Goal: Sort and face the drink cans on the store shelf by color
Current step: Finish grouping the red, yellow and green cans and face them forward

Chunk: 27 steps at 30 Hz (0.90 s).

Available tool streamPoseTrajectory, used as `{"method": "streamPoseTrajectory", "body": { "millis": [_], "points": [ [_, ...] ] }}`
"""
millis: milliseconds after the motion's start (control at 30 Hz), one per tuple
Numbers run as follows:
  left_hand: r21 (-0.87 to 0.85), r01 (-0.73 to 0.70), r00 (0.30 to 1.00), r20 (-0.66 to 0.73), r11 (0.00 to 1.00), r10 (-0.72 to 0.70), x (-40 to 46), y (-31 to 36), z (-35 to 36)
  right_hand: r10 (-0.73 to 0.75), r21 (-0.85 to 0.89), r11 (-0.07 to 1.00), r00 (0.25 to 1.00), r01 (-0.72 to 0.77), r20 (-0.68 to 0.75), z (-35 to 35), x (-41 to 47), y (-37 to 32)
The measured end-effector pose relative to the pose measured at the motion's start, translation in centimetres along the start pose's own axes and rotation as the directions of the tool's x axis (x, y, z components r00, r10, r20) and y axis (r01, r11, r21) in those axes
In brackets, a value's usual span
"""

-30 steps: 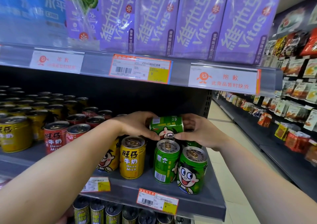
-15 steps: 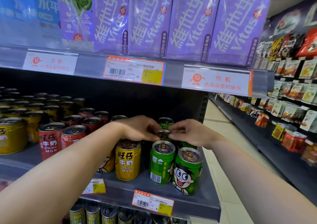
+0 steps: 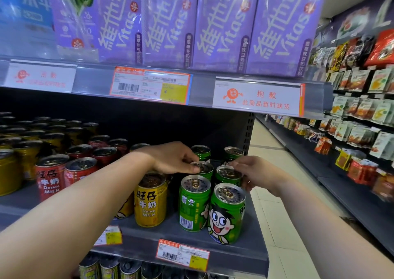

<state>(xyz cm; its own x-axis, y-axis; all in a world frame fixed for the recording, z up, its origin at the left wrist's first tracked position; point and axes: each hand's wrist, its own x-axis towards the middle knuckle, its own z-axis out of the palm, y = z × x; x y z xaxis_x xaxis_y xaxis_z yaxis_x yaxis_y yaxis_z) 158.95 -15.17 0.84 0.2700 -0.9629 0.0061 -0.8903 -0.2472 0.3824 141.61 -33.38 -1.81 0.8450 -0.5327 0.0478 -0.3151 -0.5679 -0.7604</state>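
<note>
Supermarket shelving fills the view: purple drink cartons [image 3: 213, 22] stand on the upper shelf, and below them a grey store shelf [image 3: 234, 255] carries the cans. At far left sit yellow cans [image 3: 27, 148], running back into shadow. Next come the red cans [image 3: 50, 177], two at the front with more behind. A lone yellow can [image 3: 150, 199] stands nearer the middle, just beside the green group and apart from the other yellows.

The left hand [image 3: 174, 159] reaches over it, fingers curled down onto the top rim of a second-row green can [image 3: 202, 168], apparently pinching it. The right hand [image 3: 255, 174] is curled round the side of the neighbouring green can [image 3: 228, 175], fingertips at its rim. In front, one green can [image 3: 194, 204] shows its barcode outward, while the front-right green can [image 3: 227, 214] shows its cartoon face.

The step in hand looks like seating the second-row greens squarely behind the front pair. To do it well, each can should be turned by its rim until the face looks outward, kept upright and snug against its neighbour without nudging the front cans toward the shelf edge. The barcode-facing can will likely need the same turn, and the lone yellow can belongs with its own color at left.
</note>
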Motion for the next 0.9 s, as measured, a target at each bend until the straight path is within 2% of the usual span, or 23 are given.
{"method": "streamPoseTrajectory", "body": {
  "millis": [67, 133, 200, 267, 333, 500, 633, 767, 900],
  "points": [
    [-0.01, 0.0, 1.0, 0.011, 1.0, 0.0, 0.1, -0.2, -0.1, -0.012, 0.039, 0.999, 0.998, 0.015, -0.063, 0.2, 0.6, 0.6],
    [-0.007, 0.032, 0.999, 0.002, 0.999, -0.032, 0.5, -0.4, -0.2, -0.04, 0.024, 0.999, 0.966, 0.047, -0.254, 0.4, 1.7, 1.4],
    [0.016, 0.077, 0.995, -0.073, 0.997, -0.075, 1.1, -0.7, 0.0, -0.046, 0.004, 0.999, 0.901, 0.053, -0.432, 0.6, 2.7, 2.2],
    [0.0, 0.098, 0.981, -0.17, 0.995, -0.097, 2.0, -1.2, 0.1, -0.029, 0.019, 0.999, 0.867, 0.044, -0.497, 0.8, 3.1, 2.9],
    [-0.012, 0.119, 0.975, -0.185, 0.993, -0.119, 2.9, -1.2, 0.0, -0.012, 0.034, 0.999, 0.875, 0.033, -0.484, 1.1, 3.6, 3.5],
    [0.14, 0.158, 0.983, -0.114, 0.978, -0.142, 5.2, -1.4, -0.2, 0.041, 0.181, 0.983, 0.937, 0.024, -0.348, 2.2, 5.4, 4.7],
    [0.259, 0.18, 0.983, -0.089, 0.949, -0.162, 5.6, -1.9, 0.4, 0.002, 0.16, 0.986, 0.962, 0.043, -0.273, 2.8, 6.4, 4.9],
    [0.25, 0.164, 0.982, -0.132, 0.954, -0.135, 5.8, -2.0, 0.7, 0.01, 0.165, 0.986, 0.963, 0.036, -0.268, 2.9, 6.8, 5.0],
    [0.192, 0.153, 0.974, -0.194, 0.969, -0.116, 5.9, -2.2, 0.6, -0.061, 0.108, 0.99, 0.975, 0.085, -0.213, 2.7, 6.1, 5.0]
  ]
}}
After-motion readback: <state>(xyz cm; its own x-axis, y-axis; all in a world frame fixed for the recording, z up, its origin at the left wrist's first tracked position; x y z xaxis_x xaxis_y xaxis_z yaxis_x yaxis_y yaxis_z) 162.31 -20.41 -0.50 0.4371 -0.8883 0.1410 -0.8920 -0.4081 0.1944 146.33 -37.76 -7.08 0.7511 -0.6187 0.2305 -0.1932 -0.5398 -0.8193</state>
